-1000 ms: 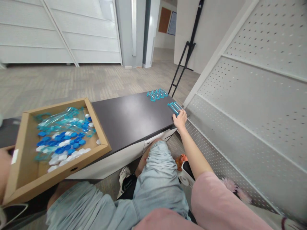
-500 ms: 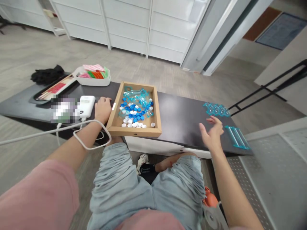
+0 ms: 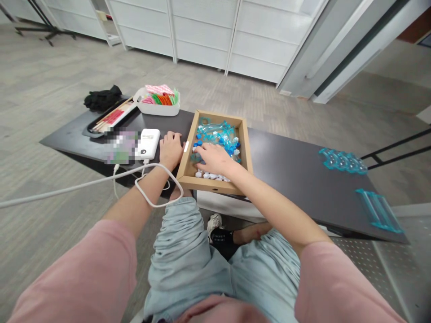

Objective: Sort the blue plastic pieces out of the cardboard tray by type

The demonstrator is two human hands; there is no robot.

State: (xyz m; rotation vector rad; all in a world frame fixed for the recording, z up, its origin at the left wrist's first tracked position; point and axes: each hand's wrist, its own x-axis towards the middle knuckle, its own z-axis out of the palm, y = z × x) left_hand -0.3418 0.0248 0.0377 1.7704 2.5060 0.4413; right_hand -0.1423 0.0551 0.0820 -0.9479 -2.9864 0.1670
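A shallow cardboard box [image 3: 249, 154] holds small blue pieces [image 3: 199, 135], small white faceted pieces [image 3: 210, 176] and clear plastic parts with teal edges [image 3: 220, 130]. My right hand [image 3: 217, 159] reaches into it from the right, palm down, with fingers apart over the small pieces. It covers part of the pile, and I see nothing held in it. My left hand [image 3: 171, 149] lies on the dark tabletop against the box's left side, its fingers spread and holding nothing.
Left of my left hand is a white power bank [image 3: 148, 144] with a cable [image 3: 90, 186] looping over my left forearm. Behind are a black tray [image 3: 90, 130], a white tub [image 3: 158, 109] and black cloth [image 3: 103, 98]. Teal-edged clear parts [image 3: 343, 160] and teal tubes [image 3: 380, 210] lie far right.
My right hand has swung left from over the table's right end into the box. My left hand keeps its place beside the box. The camera view has turned left.
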